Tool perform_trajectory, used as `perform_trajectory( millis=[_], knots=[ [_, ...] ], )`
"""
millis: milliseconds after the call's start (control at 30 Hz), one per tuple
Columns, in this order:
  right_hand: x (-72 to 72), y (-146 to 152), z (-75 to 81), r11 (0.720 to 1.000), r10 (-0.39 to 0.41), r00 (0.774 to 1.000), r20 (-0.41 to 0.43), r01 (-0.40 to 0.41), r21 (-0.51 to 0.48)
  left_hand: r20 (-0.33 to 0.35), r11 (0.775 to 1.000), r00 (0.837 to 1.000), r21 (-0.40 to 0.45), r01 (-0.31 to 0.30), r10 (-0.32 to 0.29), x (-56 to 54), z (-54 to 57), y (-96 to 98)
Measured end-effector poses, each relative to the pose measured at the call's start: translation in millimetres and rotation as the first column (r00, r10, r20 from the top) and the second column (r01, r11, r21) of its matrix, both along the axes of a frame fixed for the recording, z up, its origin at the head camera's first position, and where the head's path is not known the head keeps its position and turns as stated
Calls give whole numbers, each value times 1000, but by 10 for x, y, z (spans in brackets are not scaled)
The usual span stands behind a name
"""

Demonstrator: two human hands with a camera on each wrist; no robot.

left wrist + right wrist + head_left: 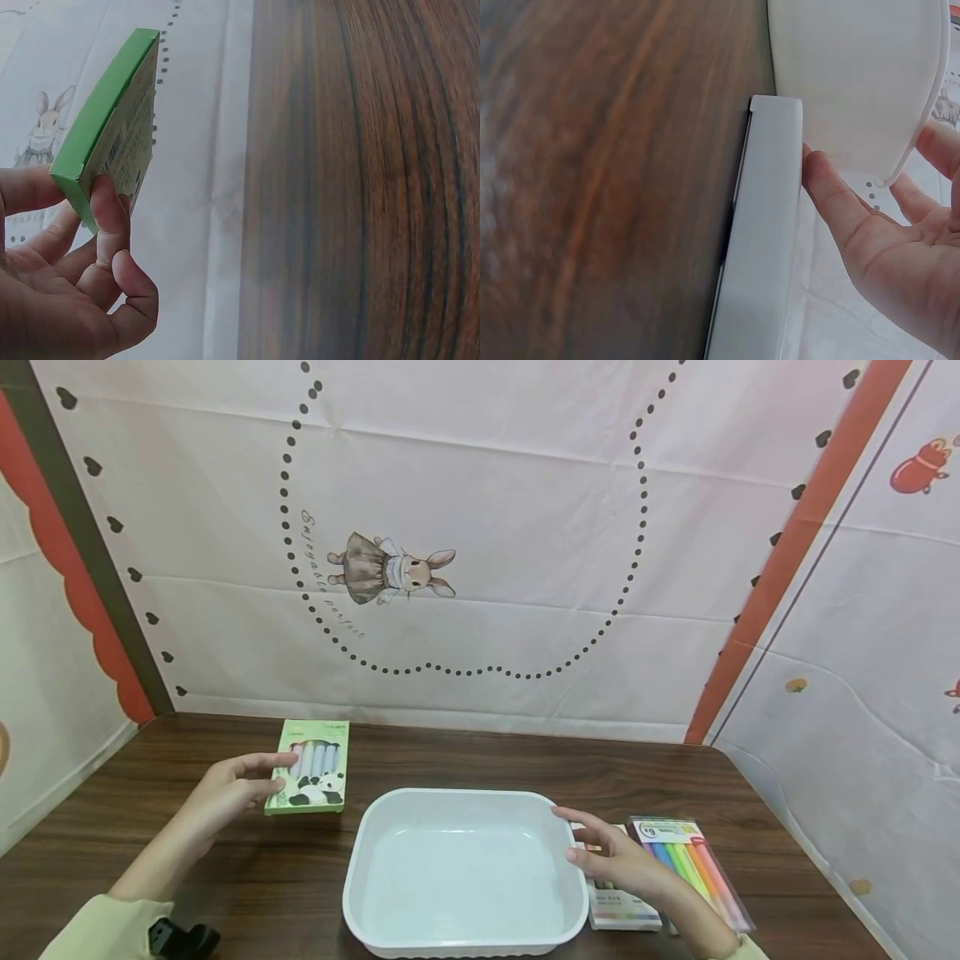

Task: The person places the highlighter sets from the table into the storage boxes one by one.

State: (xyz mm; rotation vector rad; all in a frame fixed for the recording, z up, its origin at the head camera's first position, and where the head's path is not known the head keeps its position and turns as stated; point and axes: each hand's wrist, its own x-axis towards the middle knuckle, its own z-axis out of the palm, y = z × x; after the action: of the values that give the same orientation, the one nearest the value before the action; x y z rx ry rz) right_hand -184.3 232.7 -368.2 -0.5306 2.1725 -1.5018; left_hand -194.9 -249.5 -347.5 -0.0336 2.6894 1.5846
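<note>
In the head view my left hand (234,789) pinches the left edge of a green pen box (317,768) with a panda picture on its front. The left wrist view shows the box's green side (105,105) and printed back, the fingertips at one corner. A white plastic basin (465,947) stands front centre with nothing in it. My right hand (618,860) holds its right rim, thumb and forefinger over the edge, other fingers outside. In the right wrist view those fingers reach the basin's outer wall (847,82), close beside a white pack (769,225).
Right of the basin lie the white pack (622,910), partly hidden under my right hand, and a clear pack of colourful pens (705,877). Printed cloth walls (510,527) stand behind and at both sides of the brown wooden table (270,868).
</note>
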Motion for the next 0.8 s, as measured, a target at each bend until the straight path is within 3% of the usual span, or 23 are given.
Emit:
perform_trajectory(
  millis=[267, 500, 800],
  knots=[
    [10, -11, 17, 1000, -16, 1000, 2, 16, 19, -22, 999, 1000, 46, -12, 13, 64, 49, 26],
    [6, -8, 9, 1000, -8, 1000, -6, 9, 5, -21, 999, 999, 33, -27, 28, 102, 52, 49],
    [4, -5, 1, 1000, -18, 1000, -1, 18, 0, -41, 994, 999, 106, 3, 1, 152, 72, 123]
  ],
)
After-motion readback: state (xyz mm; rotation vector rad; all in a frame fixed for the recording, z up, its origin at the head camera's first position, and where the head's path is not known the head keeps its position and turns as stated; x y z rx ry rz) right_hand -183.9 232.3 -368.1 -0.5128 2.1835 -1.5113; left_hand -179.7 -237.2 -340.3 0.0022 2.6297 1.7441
